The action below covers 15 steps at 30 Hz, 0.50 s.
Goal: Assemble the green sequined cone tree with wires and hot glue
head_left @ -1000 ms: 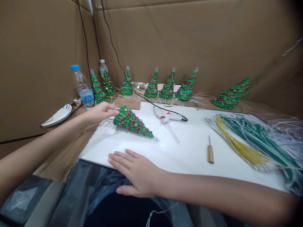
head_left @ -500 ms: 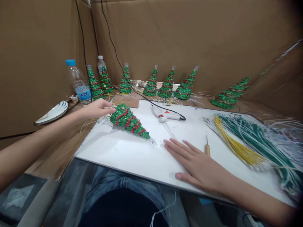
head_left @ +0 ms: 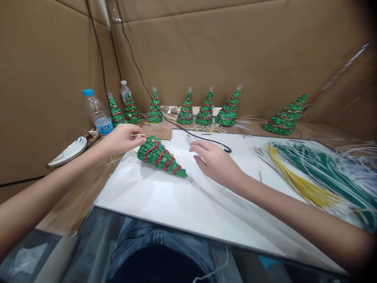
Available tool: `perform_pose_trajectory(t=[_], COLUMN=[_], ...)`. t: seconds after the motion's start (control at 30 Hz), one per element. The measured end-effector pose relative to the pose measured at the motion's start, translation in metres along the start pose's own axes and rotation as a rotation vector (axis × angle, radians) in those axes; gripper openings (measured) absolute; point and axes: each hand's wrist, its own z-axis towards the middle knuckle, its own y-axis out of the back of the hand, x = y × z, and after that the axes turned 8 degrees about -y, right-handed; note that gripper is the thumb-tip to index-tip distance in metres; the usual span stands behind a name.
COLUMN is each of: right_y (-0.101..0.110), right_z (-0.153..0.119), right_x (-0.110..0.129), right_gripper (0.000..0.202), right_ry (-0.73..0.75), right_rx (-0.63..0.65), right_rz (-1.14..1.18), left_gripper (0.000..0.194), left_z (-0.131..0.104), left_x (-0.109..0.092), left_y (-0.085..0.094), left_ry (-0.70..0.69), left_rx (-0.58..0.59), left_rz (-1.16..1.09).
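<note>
Tree (head_left: 160, 159), one: green tinsel, red garland; on its side over the left of the board (head_left: 141, 198), base leftward, tip pointing right and nearer the wearer. Contact with the board unclear. Judged light, springy-surfaced over a stiffer core, slightly slippery; clear tip probably fragile. Best hold: the broad base, not the tip.

Left hand (head_left: 125, 137): back upward, thumb and fingers pinching the tree at its base; forearm stretched in from the left.

Right hand (head_left: 218, 163): back upward over the glue gun (head_left: 191, 139), fingers bent, forearm slanting across the board; whether it grips cannot be told.
</note>
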Motion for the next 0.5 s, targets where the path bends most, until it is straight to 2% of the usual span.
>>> perform_pose_trajectory(t=[0.07, 0.2, 0.3, 0.4, 0.5], right_y=[0.0, 0.011, 0.021, 0.031, 0.043], right_z=[0.012, 0.033, 0.044, 0.048, 0.043], right_x=[0.009, 0.045, 0.068, 0.07, 0.05], right_gripper=[0.02, 0.039, 0.024, 0.021, 0.021], right_ry=[-0.059, -0.118, -0.075, -0.064, -0.109], right_rx=[0.0, 0.049, 0.027, -0.05, -0.086], right_rz=[0.135, 0.52, 0.651, 0.607, 0.569], left_gripper=[0.032, 0.03, 0.024, 0.02, 0.024], left_z=[0.001, 0.006, 0.012, 0.014, 0.011], left_x=[-0.01, -0.037, -0.059, -0.074, -0.077], left_y=[0.003, 0.003, 0.001, 0.003, 0.009], left_ry=[-0.021, -0.073, -0.181, -0.228, -0.183], left_rx=[-0.011, -0.05, -0.025, -0.031, 0.029], left_rz=[0.029, 0.076, 0.059, 0.001, -0.189])
